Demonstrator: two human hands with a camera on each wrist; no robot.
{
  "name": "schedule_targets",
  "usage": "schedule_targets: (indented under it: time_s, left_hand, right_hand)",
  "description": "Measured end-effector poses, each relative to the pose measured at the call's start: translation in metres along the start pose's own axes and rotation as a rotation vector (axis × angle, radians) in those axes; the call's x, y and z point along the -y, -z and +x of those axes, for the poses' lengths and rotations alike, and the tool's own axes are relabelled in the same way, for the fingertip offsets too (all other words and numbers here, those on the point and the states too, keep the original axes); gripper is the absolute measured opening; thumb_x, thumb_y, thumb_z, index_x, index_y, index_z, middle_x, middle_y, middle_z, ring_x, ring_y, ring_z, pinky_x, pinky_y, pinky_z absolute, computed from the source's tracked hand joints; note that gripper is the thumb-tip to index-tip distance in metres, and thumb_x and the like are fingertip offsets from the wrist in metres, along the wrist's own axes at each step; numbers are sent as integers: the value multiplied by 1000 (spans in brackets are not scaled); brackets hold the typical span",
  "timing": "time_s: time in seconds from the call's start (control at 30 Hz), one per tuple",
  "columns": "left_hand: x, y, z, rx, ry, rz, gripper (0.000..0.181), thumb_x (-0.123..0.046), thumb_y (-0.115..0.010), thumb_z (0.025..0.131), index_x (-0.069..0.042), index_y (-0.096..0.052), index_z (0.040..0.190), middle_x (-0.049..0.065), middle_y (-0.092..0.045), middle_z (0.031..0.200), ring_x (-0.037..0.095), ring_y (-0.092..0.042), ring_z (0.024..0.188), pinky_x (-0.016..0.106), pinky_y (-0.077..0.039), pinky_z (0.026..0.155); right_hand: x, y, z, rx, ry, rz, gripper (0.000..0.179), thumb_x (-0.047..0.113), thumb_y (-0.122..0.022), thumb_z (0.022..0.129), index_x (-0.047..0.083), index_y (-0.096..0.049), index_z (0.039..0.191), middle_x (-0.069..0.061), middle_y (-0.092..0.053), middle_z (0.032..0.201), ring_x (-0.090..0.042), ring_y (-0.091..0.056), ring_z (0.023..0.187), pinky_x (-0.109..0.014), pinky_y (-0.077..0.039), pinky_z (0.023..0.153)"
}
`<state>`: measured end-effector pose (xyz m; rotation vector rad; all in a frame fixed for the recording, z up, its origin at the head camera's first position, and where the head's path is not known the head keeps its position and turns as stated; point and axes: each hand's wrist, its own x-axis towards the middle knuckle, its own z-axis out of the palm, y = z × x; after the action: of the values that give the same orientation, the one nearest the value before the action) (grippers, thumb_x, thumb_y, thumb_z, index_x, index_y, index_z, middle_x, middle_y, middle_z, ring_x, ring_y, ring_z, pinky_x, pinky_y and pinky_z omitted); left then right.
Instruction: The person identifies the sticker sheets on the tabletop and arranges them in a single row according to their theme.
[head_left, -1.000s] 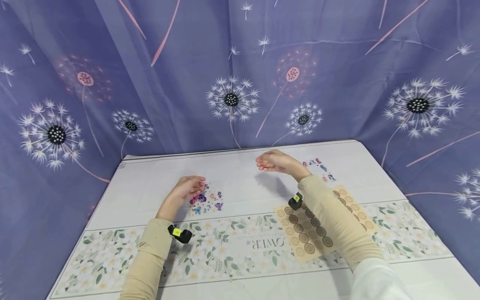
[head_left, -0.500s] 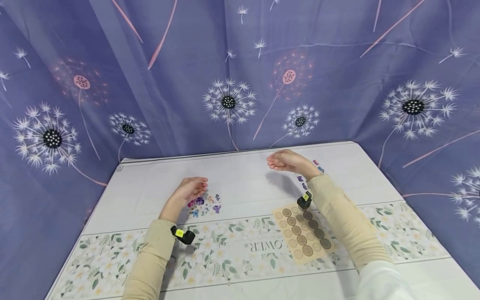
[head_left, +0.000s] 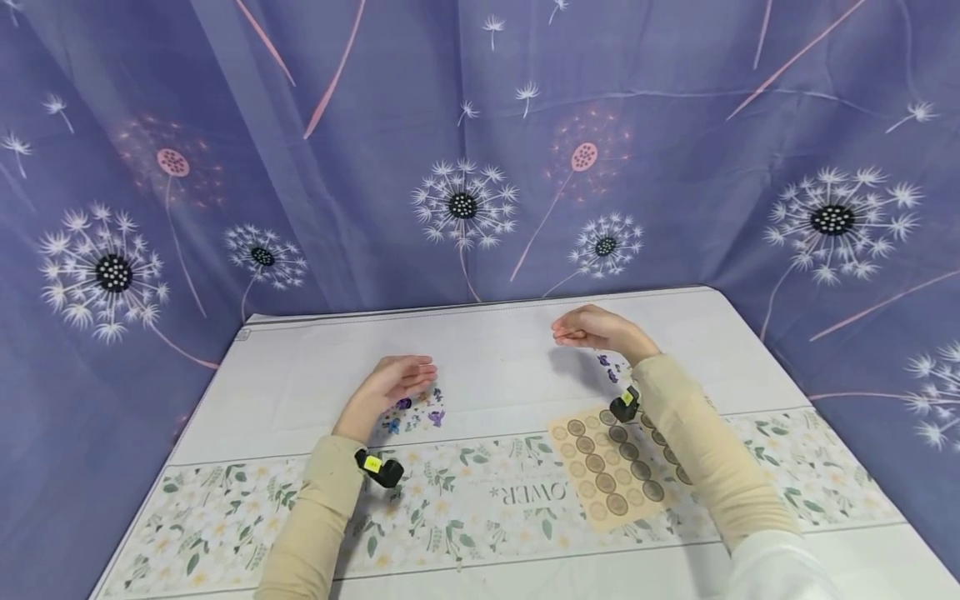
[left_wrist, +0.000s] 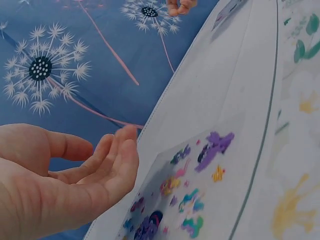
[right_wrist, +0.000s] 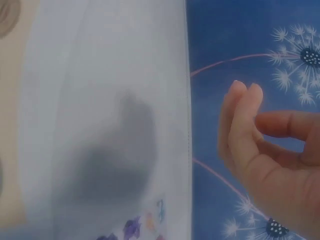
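Observation:
My left hand (head_left: 393,385) hovers over a clear sheet of small colourful pony stickers (head_left: 437,418), covering part of it. In the left wrist view the hand (left_wrist: 75,180) has loosely bent fingers and nothing in its grasp, with the sticker sheet (left_wrist: 215,150) below and beside it. Farther right, my right hand (head_left: 600,329) is raised above the white table, also holding nothing. Its fingers (right_wrist: 240,120) bend gently, and the thumb lies near them. A second group of pony stickers (head_left: 611,371) is partly hidden behind that hand and forearm.
A tan sheet with rows of round brown stickers (head_left: 603,483) lies under the right forearm, across the printed floral band (head_left: 420,508) of the tablecloth. A purple dandelion curtain (head_left: 360,233) stands along the table's back edge (head_left: 480,306) and sides.
Both hands have drifted to the right, the right one farther. The left hand now covers more of its sticker sheet, and the right covers much of the second sticker group.

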<state>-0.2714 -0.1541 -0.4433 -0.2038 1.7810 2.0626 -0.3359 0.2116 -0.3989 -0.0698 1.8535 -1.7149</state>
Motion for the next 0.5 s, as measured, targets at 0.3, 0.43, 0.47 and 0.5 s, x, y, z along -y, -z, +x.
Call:
schedule_targets:
  time_s: [0.3, 0.43, 0.47, 0.5]
  left_hand:
    - [2, -16, 7, 7, 13, 24, 42, -8, -45, 99, 13, -44, 136, 20, -67, 115, 14, -69, 92, 31, -54, 99]
    - [3, -20, 8, 5, 10, 31, 41, -8, -44, 100, 13, -45, 135, 11, -70, 101, 13, -68, 90, 29, -55, 96]
    - [3, -21, 8, 6, 10, 34, 41, -9, -44, 100, 13, -45, 135, 14, -70, 103, 15, -68, 93, 30, -55, 98]
    - [3, -23, 8, 12, 10, 37, 41, -9, -43, 101, 12, -45, 136, 18, -69, 106, 19, -68, 97, 31, -54, 100]
  right_hand:
    - [-8, 14, -8, -17, -45, -44, 39, 4, -36, 100, -17, -36, 133, -1, -68, 86, -7, -68, 78, -16, -58, 81]
    - [-9, 19, -9, -9, -24, -62, 41, 5, -38, 100, -18, -35, 133, 0, -68, 86, -6, -68, 79, -15, -57, 80]
    - [-9, 20, -10, -6, -14, -65, 42, 5, -39, 99, -19, -36, 133, 1, -68, 85, -6, -68, 79, -15, -57, 80]
    - [-10, 22, -11, 6, 3, -71, 42, 6, -42, 98, -19, -38, 131, 1, -68, 85, -5, -67, 79, -14, -57, 80]
